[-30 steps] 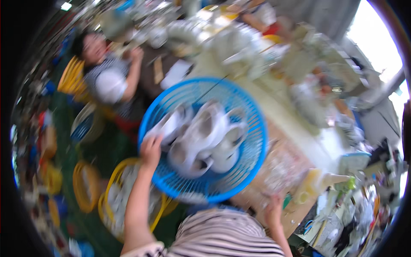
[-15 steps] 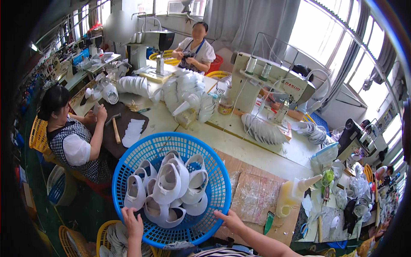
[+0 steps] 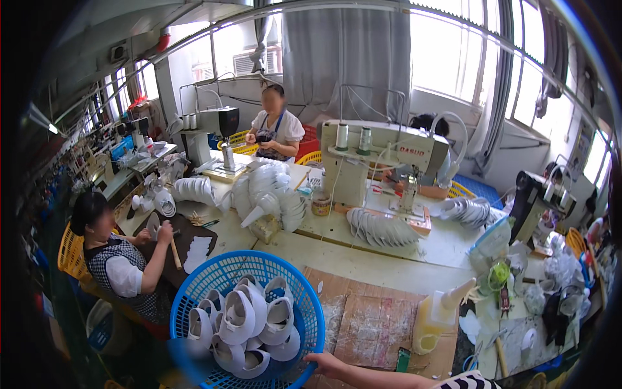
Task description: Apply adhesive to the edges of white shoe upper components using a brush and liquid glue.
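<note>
A round blue plastic basket (image 3: 311, 292) holds a heap of several white shoe uppers (image 3: 238, 316). It sits at the lower left, at the front edge of the worktable, slightly tilted. My right hand (image 3: 328, 365) grips the basket's rim on its lower right side, fingers curled over the edge. My left hand cannot be made out; the basket's lower left rim is smeared by blur there.
A cardboard sheet (image 3: 382, 324) carries a yellowish glue bottle (image 3: 433, 321) and a green-handled tool (image 3: 403, 360). Sewing machines (image 3: 363, 162) and stacked white pieces (image 3: 382, 228) stand beyond. A co-worker (image 3: 123, 259) sits at left near a hammer (image 3: 175, 253); another person (image 3: 275, 126) sits at the back.
My view has tilted up and shifted, so the basket appears lower and further left. My left hand no longer shows on the near rim; my right hand stays on the basket's rim.
</note>
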Tool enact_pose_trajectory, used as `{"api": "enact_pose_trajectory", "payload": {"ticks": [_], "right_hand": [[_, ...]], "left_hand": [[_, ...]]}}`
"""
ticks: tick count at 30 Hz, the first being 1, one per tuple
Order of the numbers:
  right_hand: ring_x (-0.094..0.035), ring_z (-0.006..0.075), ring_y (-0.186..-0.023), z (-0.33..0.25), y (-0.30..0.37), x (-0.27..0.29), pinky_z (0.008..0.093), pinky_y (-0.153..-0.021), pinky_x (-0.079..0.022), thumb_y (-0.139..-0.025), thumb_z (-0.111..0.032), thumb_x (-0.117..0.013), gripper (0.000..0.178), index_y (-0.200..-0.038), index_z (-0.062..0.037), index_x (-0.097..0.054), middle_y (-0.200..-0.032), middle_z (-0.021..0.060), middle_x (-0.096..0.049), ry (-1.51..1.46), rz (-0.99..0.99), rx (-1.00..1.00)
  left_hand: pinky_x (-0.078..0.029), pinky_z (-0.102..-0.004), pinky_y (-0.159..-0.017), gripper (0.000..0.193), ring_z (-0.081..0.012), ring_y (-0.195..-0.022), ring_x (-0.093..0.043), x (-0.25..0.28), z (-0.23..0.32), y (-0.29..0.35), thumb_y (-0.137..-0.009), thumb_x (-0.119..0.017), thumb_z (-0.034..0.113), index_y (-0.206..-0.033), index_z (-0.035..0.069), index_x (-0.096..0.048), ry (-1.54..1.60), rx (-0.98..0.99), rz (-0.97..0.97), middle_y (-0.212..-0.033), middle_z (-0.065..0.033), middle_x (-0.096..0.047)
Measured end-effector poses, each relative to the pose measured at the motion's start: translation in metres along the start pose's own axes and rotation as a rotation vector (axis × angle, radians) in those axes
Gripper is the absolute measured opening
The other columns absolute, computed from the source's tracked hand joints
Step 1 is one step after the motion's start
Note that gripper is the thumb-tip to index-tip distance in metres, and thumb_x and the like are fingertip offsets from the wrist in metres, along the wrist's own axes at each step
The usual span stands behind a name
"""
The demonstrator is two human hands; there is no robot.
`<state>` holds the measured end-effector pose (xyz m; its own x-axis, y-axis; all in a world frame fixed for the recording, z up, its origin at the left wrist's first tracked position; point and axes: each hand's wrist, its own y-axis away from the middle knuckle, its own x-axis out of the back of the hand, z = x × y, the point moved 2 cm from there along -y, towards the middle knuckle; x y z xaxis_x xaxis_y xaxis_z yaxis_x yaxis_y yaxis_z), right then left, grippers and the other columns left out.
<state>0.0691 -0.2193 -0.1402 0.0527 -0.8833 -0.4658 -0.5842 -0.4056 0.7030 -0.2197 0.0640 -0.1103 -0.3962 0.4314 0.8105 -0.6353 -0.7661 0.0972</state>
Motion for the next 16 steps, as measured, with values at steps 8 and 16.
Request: {"api": "enact_pose_trajectory", "payload": {"ticks": [8, 16], "right_hand": [[-0.051, 0.0123, -0.07, -0.011, 0.005, -0.019, 0.0273, -0.053, -0.041, -0.075, -0.015, -0.06, 0.025, -0.099, -0.0067, -0.058, -0.081, 0.0013, -0.055, 0.122, -0.064, 0.252], [-0.06, 0.0296, -0.079, 0.024, -0.013, -0.015, 0.0417, -0.074, -0.051, -0.08, -0.009, -0.056, 0.015, -0.089, 0.0028, -0.057, -0.084, 0.0135, -0.061, 0.138, -0.181, -0.189]], "left_hand": [[-0.048, -0.0424, -0.079, 0.023, -0.0331, -0.09, -0.059, -0.017, -0.163, 0.16, -0.084, -0.059, 0.015, -0.107, 0.013, -0.06, -0.22, 0.11, -0.384, -0.118, -0.0153, -0.051], [-0.048, -0.0441, -0.074, 0.023, -0.0416, -0.085, -0.059, 0.02, -0.098, 0.269, -0.084, -0.056, 0.021, -0.094, 0.001, -0.062, -0.118, 0.567, -0.177, -0.087, -0.025, -0.062]]}}
